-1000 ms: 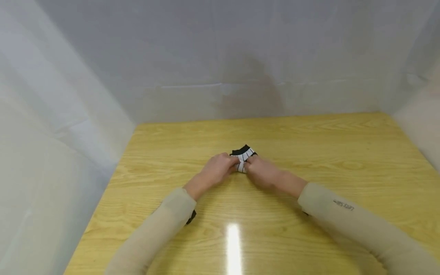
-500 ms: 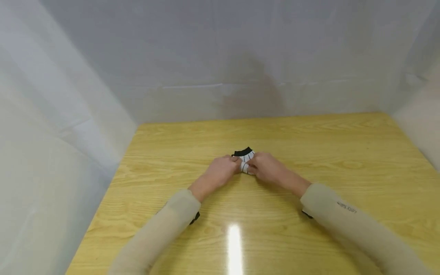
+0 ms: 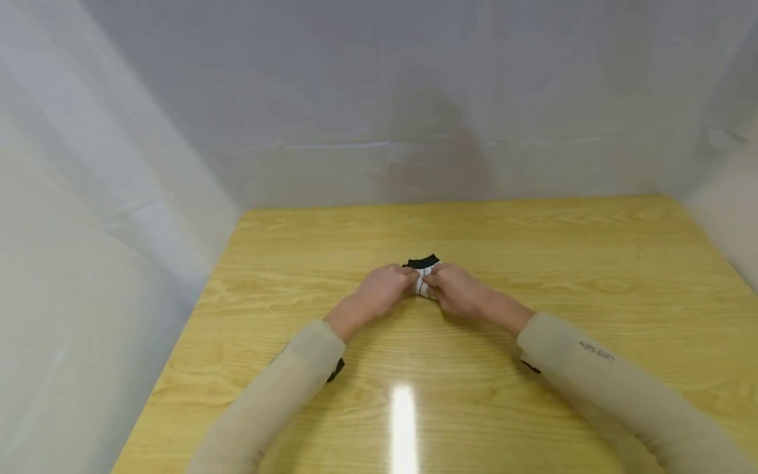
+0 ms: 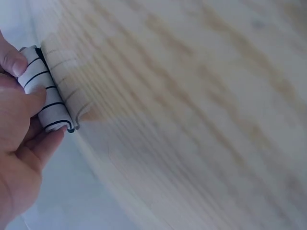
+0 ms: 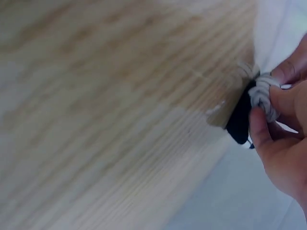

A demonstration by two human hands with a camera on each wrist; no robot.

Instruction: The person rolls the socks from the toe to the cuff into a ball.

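Gripping a rolled sock [image 3: 424, 280] mid-table [image 3: 592, 263], both hands' fingers [image 3: 408, 280] pinch it; edges well apart.

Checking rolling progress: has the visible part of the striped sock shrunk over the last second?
Yes. Less of the sock shows between the left hand and right hand, against the table.

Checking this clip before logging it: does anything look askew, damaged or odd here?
Nothing stands out. The left hand and right hand both grip a rolled black-and-white striped sock on the wooden table.
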